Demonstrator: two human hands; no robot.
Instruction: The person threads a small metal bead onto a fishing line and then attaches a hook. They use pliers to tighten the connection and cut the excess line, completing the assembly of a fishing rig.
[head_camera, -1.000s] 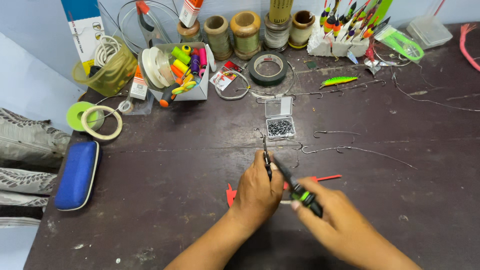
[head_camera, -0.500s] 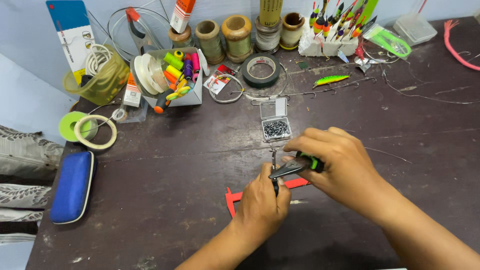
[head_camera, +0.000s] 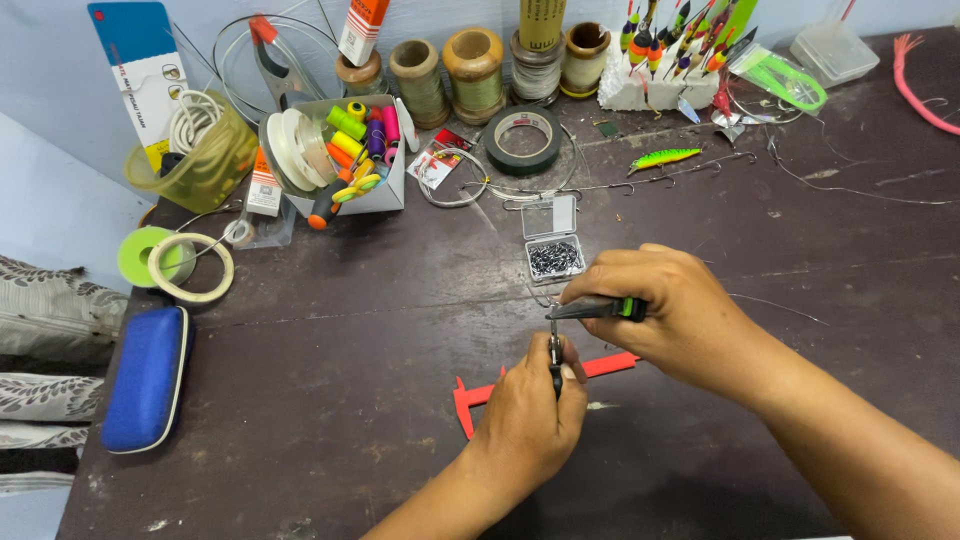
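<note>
My right hand (head_camera: 665, 305) grips small pliers with green-and-black handles (head_camera: 598, 309), jaws pointing left. My left hand (head_camera: 530, 415) pinches a small dark metal piece (head_camera: 555, 355) upright, its top right under the plier tips. Both hands work above a red plastic caliper-like gauge (head_camera: 478, 397) lying flat on the dark table. A small clear box of dark metal bits (head_camera: 553, 255) sits open just beyond the hands. Thin line near the pliers is too fine to follow.
A blue zip case (head_camera: 145, 378) lies at the left edge, near tape rings (head_camera: 190, 265). A white box of coloured spools (head_camera: 345, 160), thread spools (head_camera: 472, 65), a black tape roll (head_camera: 522, 138), floats in foam (head_camera: 665, 60) and a green lure (head_camera: 662, 157) line the back.
My right hand swung up from the lower right with the pliers to above my left hand. Now the pliers lie level, tips at the piece my left hand holds.
</note>
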